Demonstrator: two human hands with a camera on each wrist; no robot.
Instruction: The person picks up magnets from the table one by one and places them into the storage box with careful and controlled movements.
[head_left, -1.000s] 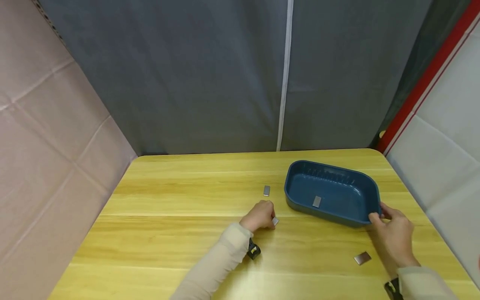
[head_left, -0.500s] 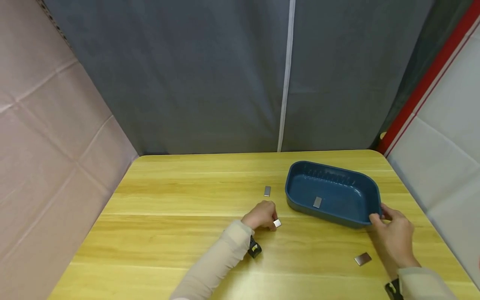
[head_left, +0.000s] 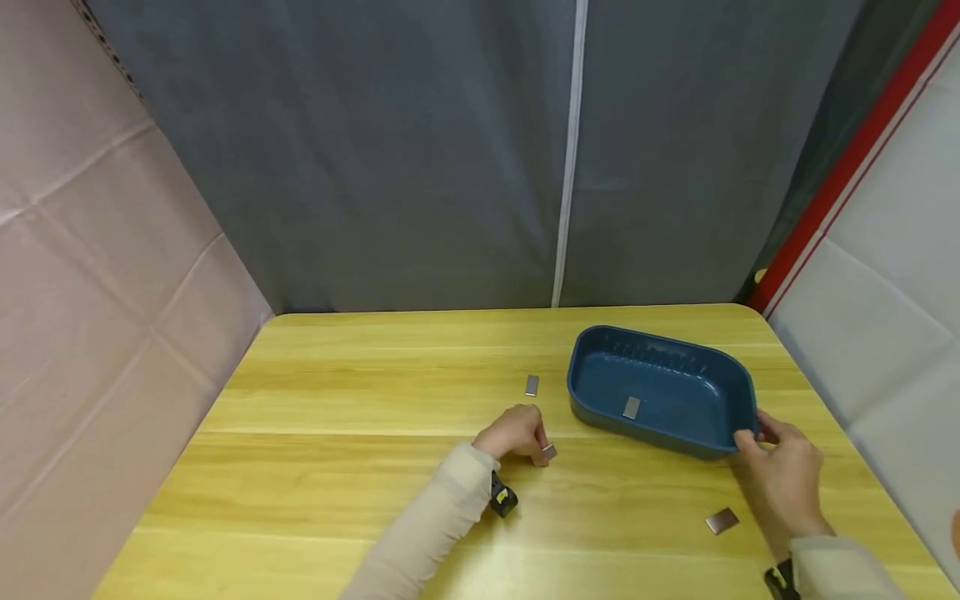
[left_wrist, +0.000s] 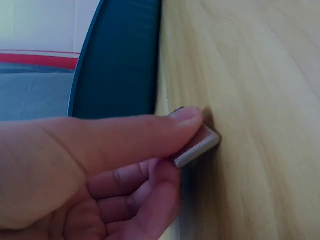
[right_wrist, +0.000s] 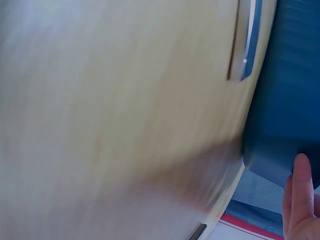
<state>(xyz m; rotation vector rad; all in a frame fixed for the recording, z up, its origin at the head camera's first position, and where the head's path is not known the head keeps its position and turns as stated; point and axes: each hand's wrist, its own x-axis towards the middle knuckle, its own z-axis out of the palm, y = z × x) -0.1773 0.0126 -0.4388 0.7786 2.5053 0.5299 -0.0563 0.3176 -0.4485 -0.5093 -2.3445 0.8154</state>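
Observation:
My left hand (head_left: pixel 513 433) pinches a small flat metal plate (head_left: pixel 550 452) low over the wooden table, left of the blue tray. In the left wrist view the thumb presses the plate (left_wrist: pixel 199 151) from above; its lower corner sits close to the wood and the thumb covers part of it. My right hand (head_left: pixel 787 471) grips the tray's (head_left: pixel 660 436) near right corner, thumb on the near side. The right wrist view shows a fingertip against the tray's outer wall (right_wrist: pixel 285 100). One similar plate (head_left: pixel 632 407) lies inside the tray.
Another metal plate (head_left: pixel 532 385) lies on the table (head_left: pixel 337 400) left of the tray, beyond the left hand. One more plate (head_left: pixel 722 521) lies nearer, beside the right forearm. A grey curtain (head_left: pixel 412 167) hangs behind the table, with pale cloth walls at both sides.
The plate in my left fingers has tilted: its face shone white half a second ago and now looks darker. The right hand keeps its hold, and the tray stays put.

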